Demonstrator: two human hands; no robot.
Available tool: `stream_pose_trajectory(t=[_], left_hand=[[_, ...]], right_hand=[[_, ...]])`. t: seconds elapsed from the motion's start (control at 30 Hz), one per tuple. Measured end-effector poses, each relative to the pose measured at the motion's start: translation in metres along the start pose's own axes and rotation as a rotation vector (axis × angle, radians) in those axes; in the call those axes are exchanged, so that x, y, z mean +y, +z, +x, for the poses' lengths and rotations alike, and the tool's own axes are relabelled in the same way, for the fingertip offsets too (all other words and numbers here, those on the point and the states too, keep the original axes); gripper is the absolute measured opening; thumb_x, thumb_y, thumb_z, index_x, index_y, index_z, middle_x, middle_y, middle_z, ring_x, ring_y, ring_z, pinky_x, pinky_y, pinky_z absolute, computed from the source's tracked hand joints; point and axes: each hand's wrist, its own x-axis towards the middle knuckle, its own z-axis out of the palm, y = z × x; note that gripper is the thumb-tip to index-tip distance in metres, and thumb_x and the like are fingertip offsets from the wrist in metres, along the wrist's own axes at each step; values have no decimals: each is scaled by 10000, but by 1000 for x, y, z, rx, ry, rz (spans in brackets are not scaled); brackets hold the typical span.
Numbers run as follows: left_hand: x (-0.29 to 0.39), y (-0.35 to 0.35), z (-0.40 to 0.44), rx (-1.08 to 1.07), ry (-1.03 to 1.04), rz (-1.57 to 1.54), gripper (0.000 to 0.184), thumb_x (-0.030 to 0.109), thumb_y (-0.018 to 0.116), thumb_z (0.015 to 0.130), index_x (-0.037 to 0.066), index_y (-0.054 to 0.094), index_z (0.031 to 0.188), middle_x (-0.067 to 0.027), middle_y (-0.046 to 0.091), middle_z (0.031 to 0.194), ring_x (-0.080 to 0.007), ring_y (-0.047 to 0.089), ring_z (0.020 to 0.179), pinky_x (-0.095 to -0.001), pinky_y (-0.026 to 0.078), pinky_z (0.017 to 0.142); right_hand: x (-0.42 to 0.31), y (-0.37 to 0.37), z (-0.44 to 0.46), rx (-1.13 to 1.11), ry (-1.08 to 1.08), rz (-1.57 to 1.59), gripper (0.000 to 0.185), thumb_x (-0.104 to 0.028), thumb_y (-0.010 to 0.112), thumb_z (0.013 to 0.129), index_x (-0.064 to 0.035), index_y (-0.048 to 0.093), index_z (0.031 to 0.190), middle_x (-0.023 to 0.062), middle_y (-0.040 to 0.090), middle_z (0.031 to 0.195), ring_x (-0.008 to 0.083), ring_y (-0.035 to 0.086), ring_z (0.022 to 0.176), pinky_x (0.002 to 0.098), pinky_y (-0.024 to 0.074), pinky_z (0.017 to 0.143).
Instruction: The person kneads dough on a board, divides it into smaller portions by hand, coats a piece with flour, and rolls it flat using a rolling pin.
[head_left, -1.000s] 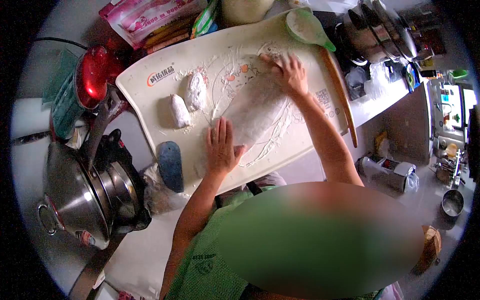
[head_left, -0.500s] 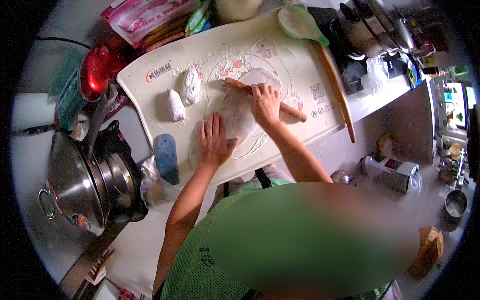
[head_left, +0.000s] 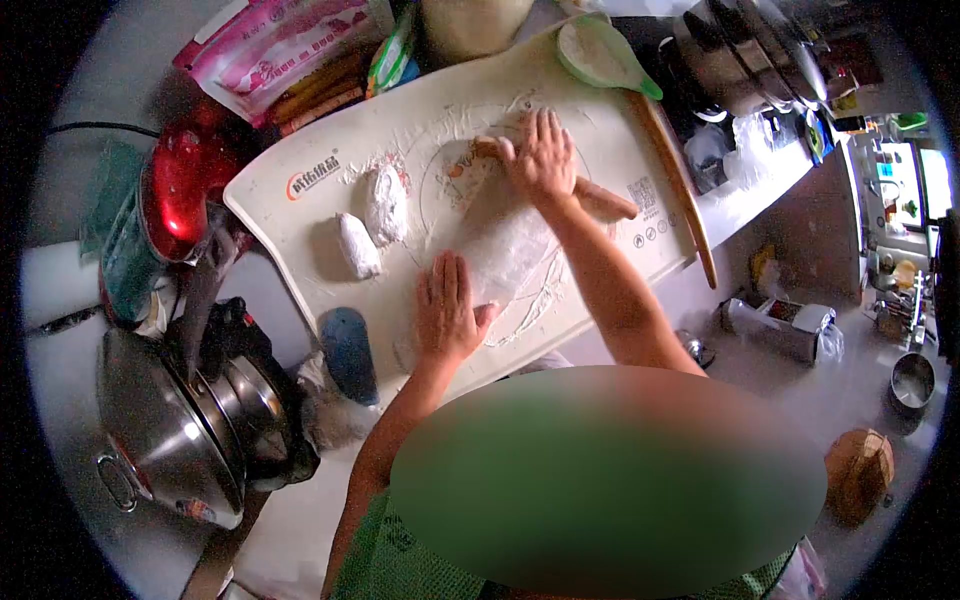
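My right hand [head_left: 546,160] lies flat across a short wooden rolling pin [head_left: 606,199], palm on it and fingers stretched out past it. Both ends of the pin show; its middle is under the hand. Below the pin spreads a pale rolled-out sheet of dough [head_left: 510,252]. At its lower left edge my left hand [head_left: 450,312] rests flat, fingers straight and thumb out, holding nothing. Two floured dough rolls [head_left: 386,204] lie side by side on the printed kneading mat [head_left: 290,215], left of the sheet. Flour is scattered over the mat.
A longer wooden stick [head_left: 680,190] lies along the mat's right edge, near a green scoop [head_left: 600,58] of flour. A blue oval object [head_left: 347,352] touches the mat's lower left. A lidded steel pot [head_left: 165,420] and a red appliance [head_left: 180,195] stand at left.
My right hand has gone from curled fingers to flat on the rolling pin, farther forward. The pin has shifted slightly right. The view has tilted a little; my left hand stays by the dough.
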Motion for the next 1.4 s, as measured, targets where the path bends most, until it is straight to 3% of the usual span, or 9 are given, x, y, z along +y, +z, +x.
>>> stream_pose_trajectory(t=[0.33, 0.4, 0.47, 0.53, 0.73, 0.83, 1.07, 1.2, 1.4], left_hand=[[-3, 8, 0, 3, -20, -51, 861, 489, 519, 795, -60, 227, 1391, -235, 226, 1456, -365, 231, 1345, -528, 168, 1079], [-2, 9, -3, 9, -24, -50, 838, 483, 519, 800, -58, 253, 1381, -230, 238, 1452, -351, 242, 1343, -524, 169, 1084], [-2, 11, -1, 25, -16, -49, 814, 477, 519, 804, -56, 278, 1371, -225, 249, 1447, -338, 252, 1341, -520, 170, 1090], [-5, 15, 0, 70, 8, -34, 806, 495, 479, 828, -54, 263, 1377, -221, 244, 1451, -335, 243, 1346, -517, 159, 1093], [-4, 10, 2, 37, -4, -12, 819, 516, 473, 826, -63, 268, 1367, -222, 245, 1448, -342, 244, 1343, -525, 139, 1095], [-3, 7, 3, 9, 10, -25, 864, 456, 585, 760, -70, 266, 1367, -231, 257, 1440, -354, 253, 1336, -549, 160, 1077], [0, 6, 4, -22, -50, -81, 841, 434, 550, 788, -73, 232, 1380, -255, 235, 1444, -395, 238, 1334, -533, 137, 1086], [-2, 16, 0, 20, -36, -10, 844, 486, 543, 778, -54, 278, 1370, -237, 287, 1423, -368, 274, 1321, -545, 199, 1060], [-4, 13, 5, 72, -10, 68, 832, 567, 437, 831, -50, 287, 1368, -224, 294, 1422, -363, 270, 1324, -521, 171, 1080]], right_hand=[[47, 9, 64, 6, -69, 84, 478, -419, 372, 923, -45, 502, 1192, 186, 526, 1149, 347, 474, 1107, 434, 366, 947], [50, 16, 64, -34, -15, 43, 516, -426, 396, 914, -54, 451, 1267, 185, 505, 1220, 343, 449, 1161, 436, 342, 984], [57, 30, 26, 278, -158, -23, 555, -421, 410, 914, -66, 384, 1340, 179, 438, 1329, 328, 372, 1258, 455, 273, 1045], [46, 27, -38, 192, -104, -209, 655, -441, 443, 898, -61, 286, 1406, 162, 283, 1451, 301, 235, 1353, 499, 140, 1096], [39, 13, -35, 119, -15, -53, 717, -516, 385, 897, 7, 289, 1378, 162, 289, 1445, 287, 217, 1363, 489, 125, 1104], [52, -2, 14, 8, 45, -78, 697, -539, 338, 911, -8, 347, 1362, 155, 308, 1441, 287, 240, 1353, 464, 144, 1108], [79, 3, 64, -56, 58, -97, 577, -492, 353, 908, -49, 509, 1242, 171, 447, 1306, 336, 363, 1243, 474, 270, 1023], [119, 59, 54, 206, -187, -31, 446, -441, 473, 876, -110, 561, 1163, 145, 492, 1209, 341, 425, 1137, 448, 348, 948], [119, -6, 18, -12, -258, 157, 405, -326, 586, 830, -104, 545, 1166, 136, 485, 1190, 328, 456, 1101, 424, 397, 923]])
